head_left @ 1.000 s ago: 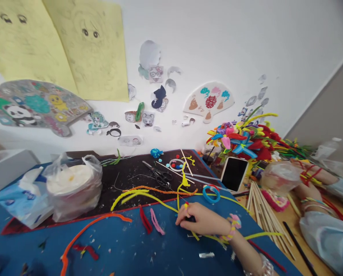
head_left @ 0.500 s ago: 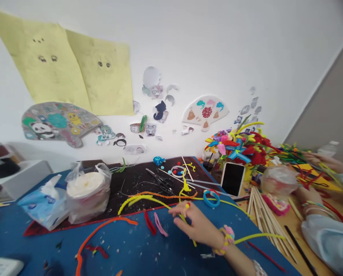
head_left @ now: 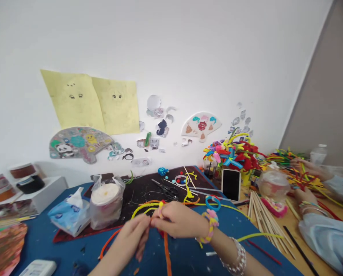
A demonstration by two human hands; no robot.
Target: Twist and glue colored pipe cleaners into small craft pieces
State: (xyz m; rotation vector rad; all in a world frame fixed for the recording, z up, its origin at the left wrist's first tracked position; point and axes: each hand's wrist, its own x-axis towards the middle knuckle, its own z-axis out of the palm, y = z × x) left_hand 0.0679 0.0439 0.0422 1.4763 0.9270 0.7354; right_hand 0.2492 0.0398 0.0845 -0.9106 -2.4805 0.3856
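Note:
My left hand [head_left: 131, 239] and my right hand [head_left: 178, 220] meet over the blue table mat, fingertips pinched together. Between them shows a bit of orange pipe cleaner [head_left: 167, 255], whose end hangs down below my right hand. Another stretch of orange curves out on the left behind my left hand; whether it is the same piece is hidden. Yellow pipe cleaners [head_left: 139, 209] lie just beyond my fingers. Black-handled scissors [head_left: 167, 189] rest on the dark board, near a ring holding small coloured balls [head_left: 181, 181] and a yellow pipe-cleaner figure [head_left: 189, 194].
On the left stand a tissue pack [head_left: 69, 214] and a bagged tub [head_left: 106, 203]. To the right are a phone [head_left: 231, 185], a pipe-cleaner bouquet [head_left: 231, 155], wooden sticks [head_left: 265, 218] and a blue ring [head_left: 212, 203]. A co-worker's hands [head_left: 306, 195] handle pipe cleaners at far right.
My left hand has come into view and joined my right hand, which moved left. An orange pipe cleaner is now held between them. The view has tilted up and turned left.

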